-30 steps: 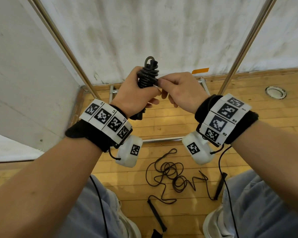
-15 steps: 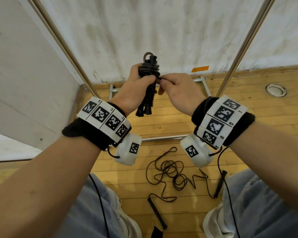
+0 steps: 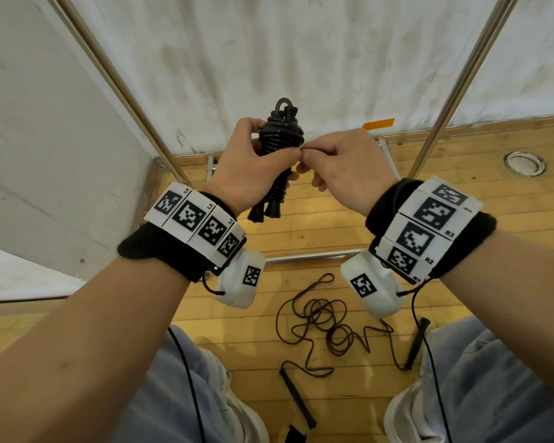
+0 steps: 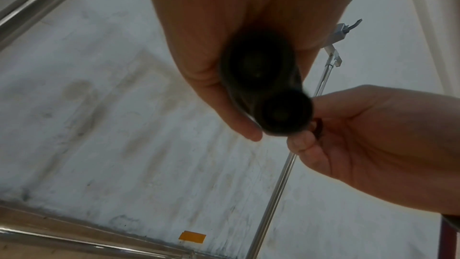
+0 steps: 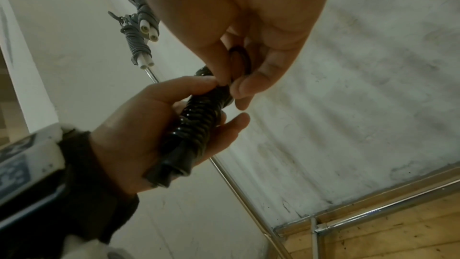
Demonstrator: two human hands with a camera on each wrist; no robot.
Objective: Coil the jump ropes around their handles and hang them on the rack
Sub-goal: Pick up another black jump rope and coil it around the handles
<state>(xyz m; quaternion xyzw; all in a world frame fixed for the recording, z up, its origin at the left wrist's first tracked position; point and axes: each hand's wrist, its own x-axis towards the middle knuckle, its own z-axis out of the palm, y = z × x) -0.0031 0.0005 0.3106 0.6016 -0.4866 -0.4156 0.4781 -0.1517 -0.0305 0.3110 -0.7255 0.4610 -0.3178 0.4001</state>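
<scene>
A black jump rope (image 3: 279, 139) is coiled tightly round its two handles and held upright at chest height. My left hand (image 3: 253, 161) grips the coiled bundle (image 5: 201, 117) round its middle; the two handle ends (image 4: 271, 99) point down. My right hand (image 3: 336, 161) pinches a loop of the rope's cord (image 5: 240, 62) beside the bundle, thumb and fingertips together. A second black jump rope (image 3: 327, 327) lies loose and tangled on the wooden floor between my feet. A grey rope with white handles (image 5: 140, 32) hangs coiled on the rack.
The rack's slanted metal poles (image 3: 454, 87) rise on both sides in front of a white wall; its base bars (image 3: 301, 259) lie on the floor. A round floor fitting (image 3: 524, 163) sits at the right. My shoes and trouser legs (image 3: 480, 388) flank the loose rope.
Both hands rose a little with the bundle. The left hand shifted its grip so more of the handles shows below it, and the right hand keeps pinching the cord at the bundle's side.
</scene>
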